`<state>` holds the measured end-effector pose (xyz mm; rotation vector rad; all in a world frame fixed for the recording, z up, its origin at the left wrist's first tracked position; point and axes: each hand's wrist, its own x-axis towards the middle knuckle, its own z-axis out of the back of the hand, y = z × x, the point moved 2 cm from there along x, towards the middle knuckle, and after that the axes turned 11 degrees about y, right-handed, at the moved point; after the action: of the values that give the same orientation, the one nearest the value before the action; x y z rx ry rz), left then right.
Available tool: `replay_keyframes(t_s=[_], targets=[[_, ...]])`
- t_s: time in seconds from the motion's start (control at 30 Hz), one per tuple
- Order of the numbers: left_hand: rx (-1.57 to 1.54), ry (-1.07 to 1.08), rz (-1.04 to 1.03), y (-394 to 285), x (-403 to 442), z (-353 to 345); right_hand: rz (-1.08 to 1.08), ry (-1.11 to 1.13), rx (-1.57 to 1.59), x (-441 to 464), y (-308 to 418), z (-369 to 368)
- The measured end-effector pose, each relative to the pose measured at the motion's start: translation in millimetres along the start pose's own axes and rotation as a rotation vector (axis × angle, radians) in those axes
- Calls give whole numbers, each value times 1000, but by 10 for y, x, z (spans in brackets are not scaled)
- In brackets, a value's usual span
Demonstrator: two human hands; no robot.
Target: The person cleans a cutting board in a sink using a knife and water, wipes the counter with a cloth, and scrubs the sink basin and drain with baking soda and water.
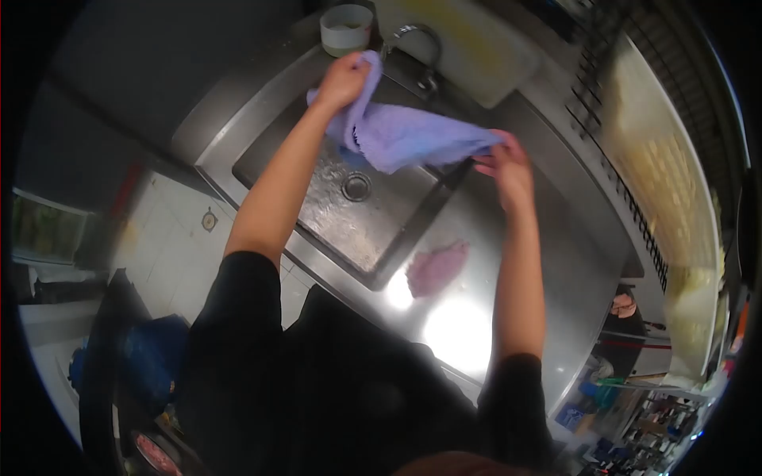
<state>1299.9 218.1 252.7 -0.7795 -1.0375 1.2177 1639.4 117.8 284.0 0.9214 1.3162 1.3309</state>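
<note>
At upper centre, over the sink (373, 226), our left hand (344, 82) is closed around a creased lilac cloth (413, 135); our right hand (506, 163), fingers partly spread, pinches its tapered end.

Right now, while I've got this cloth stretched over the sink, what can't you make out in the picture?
All in the head view:
- Far part of the sink basin: hidden behind the purple cloth.
- Fingertips of the left hand: hidden by its own back and the cloth's folds.
- Contents of the white container: too small and blurred.
- Small items at lower right: blurred, partly lost in the dark lens edge.
</note>
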Motion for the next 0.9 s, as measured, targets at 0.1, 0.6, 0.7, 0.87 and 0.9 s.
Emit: replay_keyframes(t_s=[0.1, 0.6, 0.7, 0.87, 0.9], targets=[[322, 281, 70, 513, 822, 11, -166, 174, -286, 966, -405, -719], [230, 458, -47, 456, 1746, 437, -270, 58, 14, 3177, -424, -2027], [-349, 475, -100, 853, 1649, 676, -272, 122, 36, 3248, -230, -1937], [-249, 509, 3, 1859, 1091, 146, -108, 274, 143, 3146, 28, -1871], [-179, 609, 36, 1784, 973, 143, -120, 267, 131, 3092, 47, -1882]])
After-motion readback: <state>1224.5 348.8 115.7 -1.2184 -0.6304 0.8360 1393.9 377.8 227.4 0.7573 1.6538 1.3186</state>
